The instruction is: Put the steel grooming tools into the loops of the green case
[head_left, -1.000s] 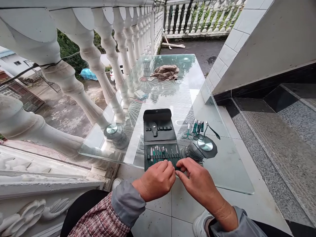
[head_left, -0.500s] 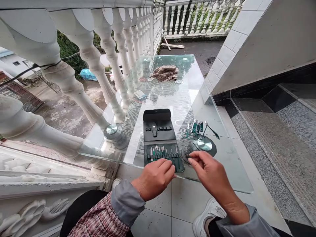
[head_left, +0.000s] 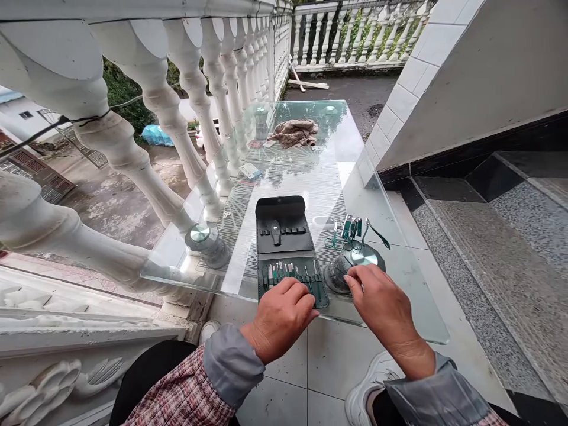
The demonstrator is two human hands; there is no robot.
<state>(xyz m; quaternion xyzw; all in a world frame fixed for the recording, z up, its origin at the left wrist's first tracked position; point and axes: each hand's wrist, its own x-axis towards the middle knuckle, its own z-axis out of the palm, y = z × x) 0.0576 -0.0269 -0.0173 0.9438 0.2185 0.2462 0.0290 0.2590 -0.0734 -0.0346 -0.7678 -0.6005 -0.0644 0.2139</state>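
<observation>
A black manicure case (head_left: 280, 241) lies unfolded on the glass table, its flap at the far end. Slim metal and green tools (head_left: 284, 270) stand in loops across its nearer panel. My left hand (head_left: 286, 316) is closed over the case's near edge, fingers bent, fingertips partly hidden. To the right of the case, my right hand (head_left: 381, 302) pinches a thin, dark, stick-like tool (head_left: 347, 259), mostly hidden by the fingers. Beyond that hand lie green-handled scissors (head_left: 335, 239), nail clippers (head_left: 352, 226) and cuticle nippers (head_left: 377, 232).
The glass tabletop (head_left: 399, 284) rests on round supports (head_left: 206, 242). A crumpled brown cloth (head_left: 295, 132) and a small box (head_left: 251, 171) lie farther back. White balusters (head_left: 128, 142) border the left; stone steps (head_left: 479, 236) rise at the right.
My right hand has moved slightly right, away from the case, and the thin tool in its fingers shows more. The left hand stays at the case's near edge.
</observation>
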